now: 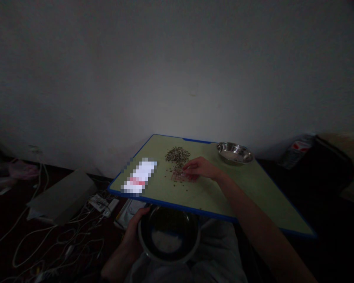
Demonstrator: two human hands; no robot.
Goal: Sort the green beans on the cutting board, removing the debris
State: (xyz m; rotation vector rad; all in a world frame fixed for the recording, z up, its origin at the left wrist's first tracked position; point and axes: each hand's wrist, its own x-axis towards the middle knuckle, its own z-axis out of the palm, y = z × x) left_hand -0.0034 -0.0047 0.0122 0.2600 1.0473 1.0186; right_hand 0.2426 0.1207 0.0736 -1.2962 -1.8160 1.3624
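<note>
My left hand [135, 226] grips the left rim of a steel bowl [168, 261], held over my lap just below the table's near edge. Inside that bowl it is dark, with a pale patch at the bottom; its contents are hard to make out. Above the table my right hand [203, 168] reaches in from the right, fingers bent and pinched together at the near side of a heap of small dark seed-like grains [177, 155]. A pinkish-red patch [191, 177] lies under those fingers, too blurred to name. What the fingertips hold, if anything, cannot be seen.
The pale green table [224, 194] has a blue edge and stands by a wall. On it are a lit phone [140, 177], pixelated, and a second steel bowl [235, 154]. Cables [73, 239] and a box [61, 196] lie at left, a bottle [297, 151] at right.
</note>
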